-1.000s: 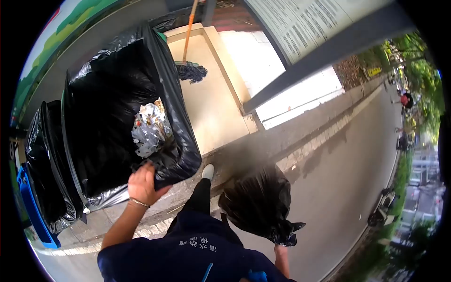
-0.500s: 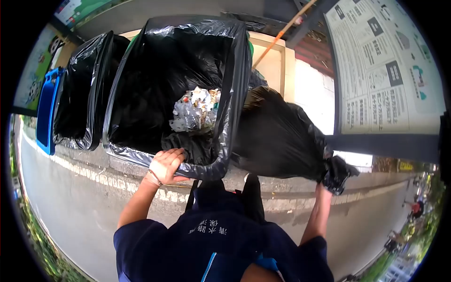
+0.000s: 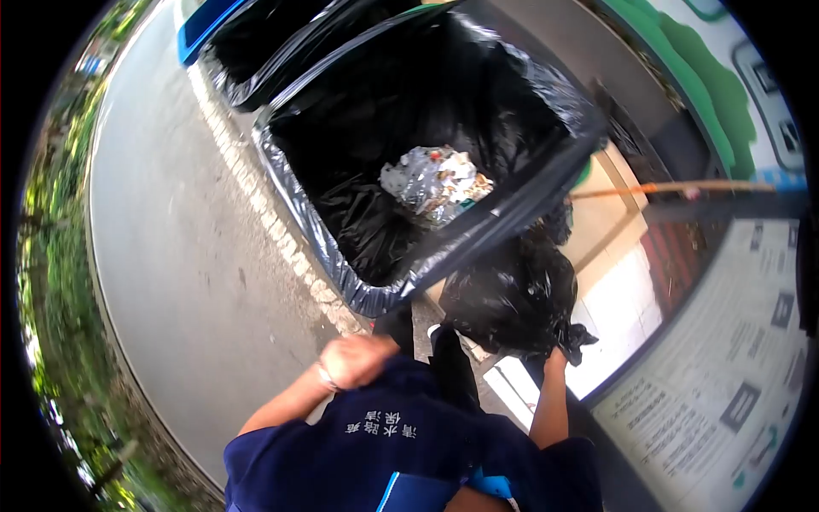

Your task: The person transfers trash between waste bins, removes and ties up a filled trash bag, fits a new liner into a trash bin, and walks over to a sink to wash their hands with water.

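Note:
A filled black garbage bag (image 3: 512, 290) hangs or rests beside the large bin, and my right hand (image 3: 556, 357) is closed around its gathered neck. Black plastic hides most of those fingers. Smeared by motion, my left hand (image 3: 358, 362) is in front of my body, apart from the bin rim; its fingers cannot be made out. The large bin wears a black liner (image 3: 363, 300) folded over its rim. Mixed litter (image 3: 439, 183), with clear plastic and paper scraps, lies at the bottom of it.
Another lined bin (image 3: 243, 64) with a blue lid (image 3: 200, 30) stands at upper left. An orange pole (image 3: 648, 188) sticks out behind the large bin. A printed notice board (image 3: 708, 375) stands at right, and the road (image 3: 162, 239) runs along the left.
My left hand has left the bin rim and come back toward my body. The garbage bag has swung in closer beside the bin with my right hand. The view has turned rightward.

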Demonstrator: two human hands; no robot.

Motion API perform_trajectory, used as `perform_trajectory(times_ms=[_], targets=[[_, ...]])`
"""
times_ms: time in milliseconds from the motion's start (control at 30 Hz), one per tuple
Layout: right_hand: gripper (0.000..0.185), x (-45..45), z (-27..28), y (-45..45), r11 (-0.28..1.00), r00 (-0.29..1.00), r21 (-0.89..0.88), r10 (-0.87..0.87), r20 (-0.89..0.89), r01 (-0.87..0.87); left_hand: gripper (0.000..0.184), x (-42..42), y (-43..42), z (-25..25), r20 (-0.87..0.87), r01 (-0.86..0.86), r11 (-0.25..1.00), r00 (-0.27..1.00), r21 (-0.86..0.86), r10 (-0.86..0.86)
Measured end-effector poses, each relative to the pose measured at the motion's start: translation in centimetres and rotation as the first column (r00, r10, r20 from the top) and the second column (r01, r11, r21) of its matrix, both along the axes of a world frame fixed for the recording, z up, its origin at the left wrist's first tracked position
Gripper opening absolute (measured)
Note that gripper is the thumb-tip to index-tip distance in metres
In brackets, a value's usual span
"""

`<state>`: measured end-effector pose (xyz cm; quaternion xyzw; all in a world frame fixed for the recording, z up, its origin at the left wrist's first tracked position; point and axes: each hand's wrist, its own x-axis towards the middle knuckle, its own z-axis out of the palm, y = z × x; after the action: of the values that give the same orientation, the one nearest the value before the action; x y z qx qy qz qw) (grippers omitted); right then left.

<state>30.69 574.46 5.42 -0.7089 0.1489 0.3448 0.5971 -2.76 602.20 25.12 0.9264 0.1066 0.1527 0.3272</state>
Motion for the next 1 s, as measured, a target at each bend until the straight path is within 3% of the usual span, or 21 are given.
perform_trajectory(times_ms=[67,133,200,267,333,367,433,467,500,567,600,667,700,733,767,800,833,867,933,967,1000], targets=[[0.050,0.1,0.2,0.9,0.992,0.994,-0.070,0.108,-0.032,-0.110,0.025,2.0,-2.6,-2.7,-0.050,0.094,0.966,0.993,-0.241,-0.109],[0.050,-0.1,-0.1,1.5,0.942,0.964,-0.229,0.264,0.044,-0.247,0.024,5.2,-4.7,-6.9,-0.040,0.002,0.884,0.999,-0.467,-0.023],[0.051,-0.6,-0.2,1.8,0.842,0.888,-0.414,0.437,0.145,-0.347,0.026,8.7,-5.5,-12.2,-0.018,0.059,0.815,0.996,-0.577,-0.086],[0.052,-1.0,-0.1,1.5,0.649,0.702,-0.627,0.678,0.220,-0.430,0.033,12.6,-6.0,-15.8,-0.106,0.023,0.787,0.988,-0.617,-0.112],[0.052,-1.6,0.1,1.5,0.409,0.429,-0.799,0.878,0.213,-0.440,0.047,15.5,-5.6,-16.5,-0.201,-0.013,0.777,0.969,-0.629,-0.146],[0.053,-1.9,0.1,1.5,0.288,0.281,-0.859,0.943,0.178,-0.424,0.047,16.8,-5.6,-17.0,-0.191,-0.006,0.770,0.970,-0.638,-0.151],[0.053,-2.3,-0.5,1.6,0.089,0.013,-0.929,0.996,0.090,-0.360,0.064,18.7,-6.2,-17.5,-0.231,-0.043,0.775,0.963,-0.631,-0.135],[0.054,-2.6,-1.0,1.5,0.023,-0.091,-0.944,0.994,0.056,-0.329,0.064,19.2,-6.5,-17.4,-0.227,-0.036,0.774,0.964,-0.632,-0.140],[0.054,-2.8,-1.5,1.4,-0.023,-0.175,-0.954,0.984,0.031,-0.300,0.072,19.7,-6.9,-17.2,-0.272,-0.008,0.852,0.949,-0.523,-0.159],[0.055,-3.5,-2.9,0.9,0.003,-0.225,-0.956,0.972,0.072,-0.293,0.085,20.6,-7.3,-16.9,-0.337,0.108,0.919,0.909,-0.380,-0.246],[0.055,-3.8,-3.6,0.4,0.059,-0.202,-0.945,0.971,0.129,-0.321,0.085,21.1,-7.7,-17.4,-0.336,0.120,0.919,0.906,-0.376,-0.256],[0.052,-3.8,-3.9,-2.0,0.224,-0.034,-0.873,0.964,0.264,-0.432,0.080,22.2,-9.8,-19.9,-0.112,0.317,0.753,0.882,-0.577,-0.458],[0.050,-3.8,-4.1,-3.1,0.313,0.052,-0.823,0.943,0.328,-0.473,0.073,23.1,-12.9,-24.2,0.137,0.305,0.671,0.946,-0.676,-0.293],[0.043,-3.5,-3.5,-4.1,0.462,0.325,-0.606,0.887,0.328,-0.648,0.064,23.7,-13.0,-23.8,0.109,0.249,0.671,0.964,-0.699,-0.243],[0.037,-2.7,-2.8,-4.3,0.629,0.573,-0.329,0.777,0.259,-0.704,0.052,23.9,-12.1,-22.5,0.026,0.238,0.706,0.955,-0.667,-0.297],[0.031,-1.9,-1.7,-4.5,0.771,0.764,-0.027,0.634,0.122,-0.636,0.039,24.2,-11.3,-21.9,-0.124,0.227,0.737,0.913,-0.637,-0.389],[0.026,-1.2,0.2,-4.6,0.852,0.872,0.259,0.484,-0.064,-0.454,0.035,24.3,-10.8,-21.8,-0.041,0.304,0.765,0.918,-0.568,-0.395],[0.021,-1.4,5.2,-2.8,0.811,0.735,-0.188,0.582,0.346,-0.554,0.036,24.6,-9.7,-20.4,-0.171,0.281,0.754,0.872,-0.594,-0.459],[0.024,1.2,2.1,-8.6,0.831,0.781,-0.204,0.556,0.285,-0.517,0.036,23.9,-7.8,-20.3,-0.165,0.243,0.861,0.923,-0.447,-0.346],[0.024,0.9,2.9,-9.1,0.955,0.923,-0.118,0.295,0.248,-0.274,0.032,23.5,-6.7,-20.2,-0.204,0.147,0.841,0.935,-0.520,-0.289],[0.024,0.6,4.8,-8.6,0.999,0.983,-0.043,0.011,0.185,-0.004,0.026,23.0,-5.6,-19.1,-0.380,-0.191,0.541,0.887,-0.819,-0.261]])
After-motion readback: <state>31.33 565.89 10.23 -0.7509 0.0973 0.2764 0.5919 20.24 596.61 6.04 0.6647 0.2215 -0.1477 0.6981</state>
